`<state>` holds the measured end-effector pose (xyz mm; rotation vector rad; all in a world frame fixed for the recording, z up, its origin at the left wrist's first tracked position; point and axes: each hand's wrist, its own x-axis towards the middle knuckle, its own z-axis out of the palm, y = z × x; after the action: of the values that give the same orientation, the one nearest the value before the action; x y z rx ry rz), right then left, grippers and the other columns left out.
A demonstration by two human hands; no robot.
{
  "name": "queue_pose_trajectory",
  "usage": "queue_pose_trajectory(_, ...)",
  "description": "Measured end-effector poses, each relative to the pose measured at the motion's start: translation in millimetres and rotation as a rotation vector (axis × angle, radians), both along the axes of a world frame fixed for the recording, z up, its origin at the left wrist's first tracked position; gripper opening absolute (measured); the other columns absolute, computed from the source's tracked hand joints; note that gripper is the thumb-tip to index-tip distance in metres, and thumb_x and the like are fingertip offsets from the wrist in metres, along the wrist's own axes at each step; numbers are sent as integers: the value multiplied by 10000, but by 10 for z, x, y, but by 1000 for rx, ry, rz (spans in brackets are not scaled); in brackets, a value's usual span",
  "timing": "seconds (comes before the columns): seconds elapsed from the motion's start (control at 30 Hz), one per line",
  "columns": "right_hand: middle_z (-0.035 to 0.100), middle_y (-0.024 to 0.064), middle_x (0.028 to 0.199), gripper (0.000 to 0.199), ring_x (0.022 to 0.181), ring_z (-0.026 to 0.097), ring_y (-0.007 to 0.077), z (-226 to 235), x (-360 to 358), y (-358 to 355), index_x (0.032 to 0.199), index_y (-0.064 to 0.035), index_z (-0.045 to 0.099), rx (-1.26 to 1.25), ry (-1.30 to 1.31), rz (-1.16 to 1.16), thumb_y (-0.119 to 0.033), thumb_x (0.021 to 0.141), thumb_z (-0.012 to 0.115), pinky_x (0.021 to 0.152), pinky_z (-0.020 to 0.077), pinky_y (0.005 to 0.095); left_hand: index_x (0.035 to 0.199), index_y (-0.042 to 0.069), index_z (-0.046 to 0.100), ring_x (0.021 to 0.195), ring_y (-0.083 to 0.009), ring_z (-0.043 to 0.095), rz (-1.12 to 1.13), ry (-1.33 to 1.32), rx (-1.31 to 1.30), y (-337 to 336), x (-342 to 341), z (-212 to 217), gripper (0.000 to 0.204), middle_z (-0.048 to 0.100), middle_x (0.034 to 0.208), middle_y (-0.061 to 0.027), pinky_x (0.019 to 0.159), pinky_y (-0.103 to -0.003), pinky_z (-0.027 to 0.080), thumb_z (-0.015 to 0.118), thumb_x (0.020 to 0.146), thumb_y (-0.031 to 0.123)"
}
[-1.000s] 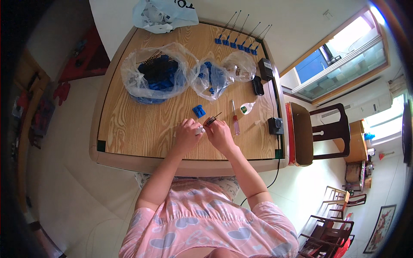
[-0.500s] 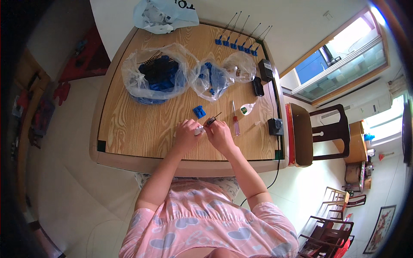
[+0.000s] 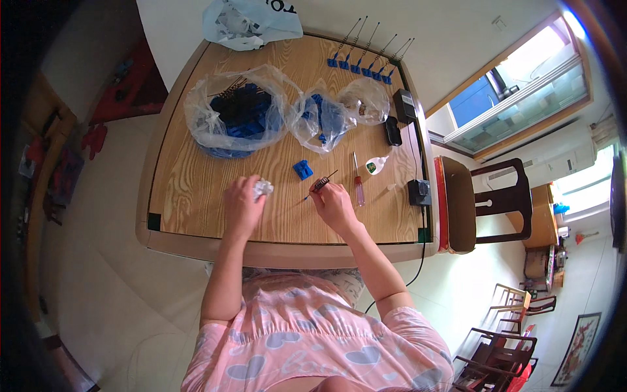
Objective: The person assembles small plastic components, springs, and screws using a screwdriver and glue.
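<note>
My left hand (image 3: 243, 204) is closed on a crumpled white tissue (image 3: 263, 188) over the left front of the table. To its right, my right hand (image 3: 336, 204) pinches a thin dark rod with a black coil spring (image 3: 321, 184) round it. The rod's tip points up and right past my fingers, and a small bluish end sticks out at lower left. Just beyond both hands lies a blue plastic piece (image 3: 303, 170). A screwdriver (image 3: 358, 189) with a clear reddish handle rests right of my right hand, beside a small white bottle (image 3: 375, 165) with a green label.
Clear plastic bags hold blue and black parts (image 3: 241, 108), blue pieces (image 3: 318, 121) and small brownish bits (image 3: 363, 104). Several finished-looking blue bases with spring rods (image 3: 356, 68) stand at the far right. Black adapters (image 3: 418, 193) and a cord line the table's right edge.
My left hand has moved left, away from the spring rod, carrying the white tissue. The rod's lower end now shows. My right hand has stayed nearly in place.
</note>
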<state>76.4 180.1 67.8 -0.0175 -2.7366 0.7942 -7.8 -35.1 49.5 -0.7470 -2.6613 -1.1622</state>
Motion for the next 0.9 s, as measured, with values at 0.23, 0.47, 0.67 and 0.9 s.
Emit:
queue_pose_trajectory(0.23,620,149,773,119,790,611,355,2,-28,-15,942,-33,542,23,-2,36,-138,912,590,730,440,457,1136,64,677,1015,-291,574,49,234,155,85,122,189,391,659,1011,-81,937,-432,435,774,765,134)
queue_pose_trajectory(0.47,631,138,797,132,801,609,338,56,-2,-40,993,-48,556,48,-1,44,-89,873,590,727,441,451,1057,53,711,928,-268,596,-213,54,417,580,265,343,295,664,976,-80,837,-382,469,769,784,148)
queue_pose_trajectory(0.67,635,132,807,141,818,612,331,122,-4,-85,992,-49,569,75,20,17,-69,854,588,739,443,445,994,31,717,890,-283,602,-246,109,407,733,224,439,201,670,897,-88,828,-401,474,732,812,117)
queue_pose_trajectory(0.9,642,129,856,217,839,620,332,37,64,-48,1044,-39,589,-17,-11,30,-152,867,642,771,459,443,936,16,708,856,-271,599,-213,157,378,739,199,448,154,663,858,-77,779,-389,476,731,796,77)
